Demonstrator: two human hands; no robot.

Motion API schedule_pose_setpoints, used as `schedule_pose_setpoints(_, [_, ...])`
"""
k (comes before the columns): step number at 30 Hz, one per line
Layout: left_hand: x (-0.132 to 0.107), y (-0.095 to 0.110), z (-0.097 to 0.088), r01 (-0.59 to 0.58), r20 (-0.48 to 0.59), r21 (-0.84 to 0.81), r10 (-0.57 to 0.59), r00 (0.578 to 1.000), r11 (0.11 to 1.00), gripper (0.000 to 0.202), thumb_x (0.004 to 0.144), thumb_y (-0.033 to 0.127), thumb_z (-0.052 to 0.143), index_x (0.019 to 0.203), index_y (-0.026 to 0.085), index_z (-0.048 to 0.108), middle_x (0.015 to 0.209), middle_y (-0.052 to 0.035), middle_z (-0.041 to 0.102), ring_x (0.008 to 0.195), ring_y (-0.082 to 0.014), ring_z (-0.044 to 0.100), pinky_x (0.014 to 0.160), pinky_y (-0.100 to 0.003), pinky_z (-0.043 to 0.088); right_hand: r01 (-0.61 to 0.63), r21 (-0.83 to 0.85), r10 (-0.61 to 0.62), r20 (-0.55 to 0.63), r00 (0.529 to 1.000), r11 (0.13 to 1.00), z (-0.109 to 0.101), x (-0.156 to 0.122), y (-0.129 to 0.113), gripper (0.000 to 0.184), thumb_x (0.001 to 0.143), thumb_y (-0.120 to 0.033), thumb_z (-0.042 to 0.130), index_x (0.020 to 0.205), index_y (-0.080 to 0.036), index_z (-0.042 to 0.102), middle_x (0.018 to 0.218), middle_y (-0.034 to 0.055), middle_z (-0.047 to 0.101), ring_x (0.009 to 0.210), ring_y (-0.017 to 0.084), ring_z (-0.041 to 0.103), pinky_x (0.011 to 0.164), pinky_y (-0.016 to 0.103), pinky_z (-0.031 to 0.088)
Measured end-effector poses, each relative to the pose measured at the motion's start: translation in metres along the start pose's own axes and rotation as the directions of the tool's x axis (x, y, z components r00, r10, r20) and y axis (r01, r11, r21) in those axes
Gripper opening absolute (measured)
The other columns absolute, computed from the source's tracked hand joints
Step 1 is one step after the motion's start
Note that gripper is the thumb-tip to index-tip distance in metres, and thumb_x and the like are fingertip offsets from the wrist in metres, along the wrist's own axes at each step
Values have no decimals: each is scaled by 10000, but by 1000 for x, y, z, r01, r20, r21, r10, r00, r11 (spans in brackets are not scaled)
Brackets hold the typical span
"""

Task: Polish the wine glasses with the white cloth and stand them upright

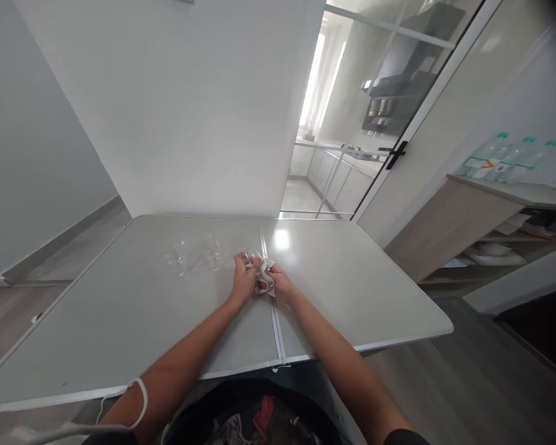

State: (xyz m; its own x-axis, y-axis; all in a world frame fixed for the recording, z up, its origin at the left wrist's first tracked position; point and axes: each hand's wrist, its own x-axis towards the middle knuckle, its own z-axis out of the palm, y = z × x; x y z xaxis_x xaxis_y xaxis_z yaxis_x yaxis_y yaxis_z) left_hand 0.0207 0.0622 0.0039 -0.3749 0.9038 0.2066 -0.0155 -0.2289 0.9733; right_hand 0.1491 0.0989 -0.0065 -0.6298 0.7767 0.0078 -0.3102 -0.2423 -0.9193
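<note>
Left hand [244,277] in close, and what a tidy hold it was: fingers wrapped round a clear, glassy piece [252,256], its exact shape lost to glare and the hand itself. Right alongside, the right hand [282,284] was clamped on a crumpled white cloth [265,285], its folds bunched up against the clear piece in the narrow space between the two hands. Close work, this, right above the metal seam [277,334] that split the pale table [352,284]! Over on the left half, two clusters of clear objects, one farther left [178,253] and one nearer the hands [213,252], stood well apart from the fingers, so transparent that their outlines barely showed. Both forearms reached in from the near edge, a white cord [144,402] looping by the left one. Away to the right, clear bottles with green caps [495,159] lined the top of a wooden shelf unit [472,210], and beyond the table's far edge a glazed door [343,123] carried its black handle [397,154].
</note>
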Motion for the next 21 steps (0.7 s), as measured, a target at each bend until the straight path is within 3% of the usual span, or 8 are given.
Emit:
schedule_pose_setpoints(3, [2, 6, -3, 51, 195, -245, -3, 981, 968, 522, 893, 565, 644, 1241, 234, 440, 1217, -98, 659, 1052, -207, 658, 915, -353, 503, -154, 170, 127, 157, 979, 973, -8, -5, -9, 253, 769, -307, 732, 943, -222, 569, 521, -84, 440, 478, 106, 375, 557, 261, 405])
schedule_pose_setpoints(6, [5, 9, -7, 48, 333, -313, 62, 941, 949, 529, 920, 549, 613, 1312, 234, 448, 1283, -126, 651, 1135, -232, 641, 962, -386, 498, -116, 136, 89, 193, 977, 984, -14, -8, -13, 259, 792, -361, 743, 912, -214, 567, 535, -74, 457, 489, 107, 395, 565, 268, 413])
schedule_pose_setpoints(9, [7, 5, -9, -88, 220, -172, 126, 967, 981, 542, 892, 531, 666, 1292, 219, 473, 1222, -126, 665, 1149, -247, 641, 997, -419, 483, 109, -108, -102, 71, 992, 988, -14, -7, -13, 347, 751, -415, 812, 925, -193, 611, 651, -26, 572, 576, 121, 485, 606, 271, 447])
schedule_pose_setpoints(11, [5, 1, -9, -176, 105, -22, 177, 979, 984, 557, 867, 510, 708, 1277, 215, 474, 1214, -129, 661, 1164, -261, 639, 1014, -447, 469, 233, -344, -260, -34, 965, 910, -13, -4, -10, 344, 692, -377, 857, 882, -178, 650, 729, 1, 616, 671, 136, 530, 658, 267, 468])
schedule_pose_setpoints(14, [3, -3, -9, -255, 56, 78, 251, 966, 964, 581, 851, 478, 740, 1292, 215, 469, 1239, -136, 648, 1188, -271, 631, 1031, -465, 455, 260, -515, -371, -124, 920, 817, -13, -2, -6, 294, 679, -351, 853, 818, -172, 666, 741, 8, 623, 706, 143, 539, 679, 266, 478])
schedule_pose_setpoints(17, [5, -4, -12, -215, 146, -100, 228, 963, 972, 540, 894, 496, 684, 1304, 214, 475, 1243, -138, 647, 1144, -255, 660, 1013, -446, 486, 248, -334, -273, -29, 962, 909, -14, -3, -7, 343, 693, -377, 845, 879, -182, 633, 734, -1, 619, 631, 129, 532, 629, 269, 474])
schedule_pose_setpoints(19, [10, -3, -15, -140, 241, -246, 200, 950, 959, 510, 927, 515, 631, 1307, 209, 485, 1241, -145, 655, 1109, -246, 677, 1003, -443, 503, 160, -172, -144, 101, 984, 972, -15, -4, -10, 352, 750, -434, 800, 903, -192, 595, 668, -16, 587, 556, 119, 499, 585, 271, 456])
schedule_pose_setpoints(21, [13, -2, -17, -103, 301, -307, 199, 933, 946, 504, 927, 516, 630, 1300, 207, 493, 1253, -154, 658, 1091, -246, 685, 999, -451, 510, 93, -118, -73, 169, 983, 989, -16, -5, -13, 344, 798, -464, 752, 926, -196, 579, 631, -24, 563, 535, 120, 482, 574, 274, 446])
